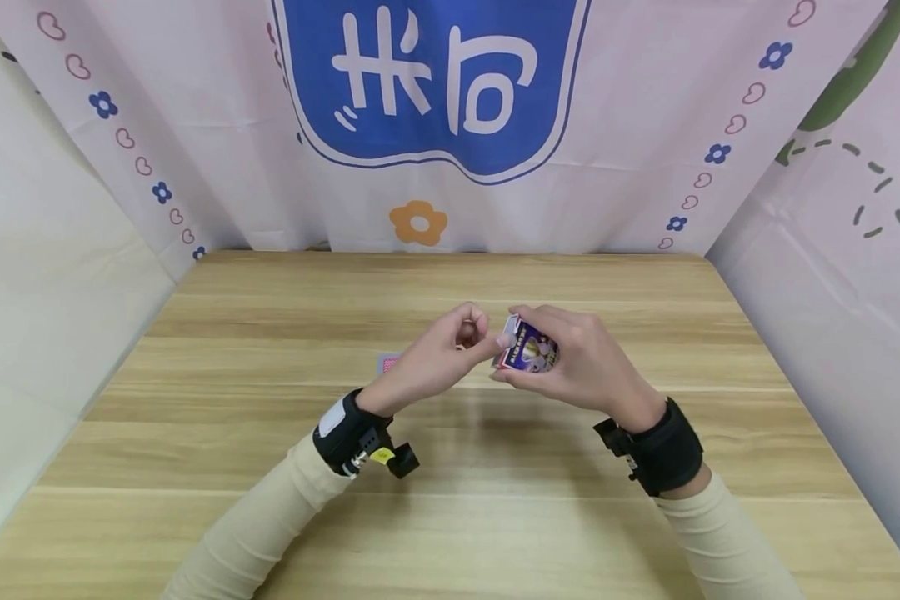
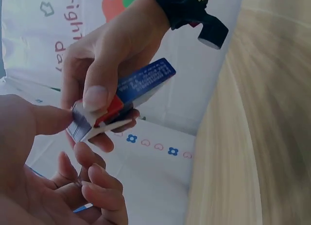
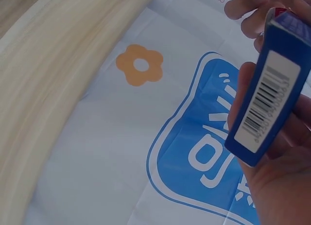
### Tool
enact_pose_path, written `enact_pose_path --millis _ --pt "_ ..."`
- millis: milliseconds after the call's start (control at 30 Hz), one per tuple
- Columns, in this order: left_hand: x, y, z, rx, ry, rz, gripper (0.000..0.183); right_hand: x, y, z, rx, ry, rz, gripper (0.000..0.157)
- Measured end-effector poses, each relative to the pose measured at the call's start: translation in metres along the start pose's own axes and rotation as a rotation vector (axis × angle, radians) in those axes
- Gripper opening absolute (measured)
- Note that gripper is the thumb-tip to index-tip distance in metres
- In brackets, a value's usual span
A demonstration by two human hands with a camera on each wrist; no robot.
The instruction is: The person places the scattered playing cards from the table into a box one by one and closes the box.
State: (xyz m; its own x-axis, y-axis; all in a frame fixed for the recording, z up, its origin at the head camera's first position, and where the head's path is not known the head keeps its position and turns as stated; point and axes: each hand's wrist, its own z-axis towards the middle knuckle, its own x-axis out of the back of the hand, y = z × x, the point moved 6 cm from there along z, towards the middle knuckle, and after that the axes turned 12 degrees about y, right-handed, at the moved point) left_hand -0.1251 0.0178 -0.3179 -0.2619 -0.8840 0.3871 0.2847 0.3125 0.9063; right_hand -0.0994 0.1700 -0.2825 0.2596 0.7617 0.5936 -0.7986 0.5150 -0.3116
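Observation:
My right hand (image 1: 588, 354) grips a small blue card box (image 1: 536, 348) above the table, thumb on one side and fingers on the other. Its end facing my left hand has a white flap standing out, with red showing beside it in the left wrist view. My left hand (image 1: 438, 354) reaches in from the left, its thumb straight and touching the flap end of the box. The other left fingers are loosely bent below that end, with nothing held in them. A barcode label (image 3: 267, 101) marks the narrow side of the box in the right wrist view.
Partly hidden behind my left hand, a flat card with a pink-red pattern (image 1: 388, 364) lies on the wooden table (image 1: 450, 533). A printed white cloth (image 1: 615, 200) hangs along the table's back edge, and pale cloth walls stand at both sides.

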Motion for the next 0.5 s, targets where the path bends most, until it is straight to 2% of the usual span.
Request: enact_pose_path --millis 67,200,267,333,400,500 --pt "0.001 -0.001 0.001 -0.022 -0.01 0.015 0.032 -0.001 0.0 0.0 -0.001 -0.002 0.012 0.066" --pt "0.006 -0.003 0.006 -0.11 -0.03 0.069 0.026 -0.004 0.0 0.0 -0.005 -0.01 0.023 0.066" --pt "0.009 -0.005 0.01 -0.164 -0.047 0.145 0.022 -0.003 0.001 -0.002 -0.01 -0.015 0.018 0.066" --pt "0.014 -0.01 0.013 -0.201 -0.06 0.304 0.021 -0.003 0.002 -0.002 -0.015 -0.017 0.006 0.066" --pt "0.02 -0.02 0.014 -0.202 -0.1 0.532 0.022 -0.003 0.004 -0.003 -0.021 -0.021 -0.002 0.067" --pt "0.029 -0.045 0.01 -0.104 -0.219 0.874 0.034 -0.003 0.005 -0.002 -0.026 -0.033 -0.013 0.069"
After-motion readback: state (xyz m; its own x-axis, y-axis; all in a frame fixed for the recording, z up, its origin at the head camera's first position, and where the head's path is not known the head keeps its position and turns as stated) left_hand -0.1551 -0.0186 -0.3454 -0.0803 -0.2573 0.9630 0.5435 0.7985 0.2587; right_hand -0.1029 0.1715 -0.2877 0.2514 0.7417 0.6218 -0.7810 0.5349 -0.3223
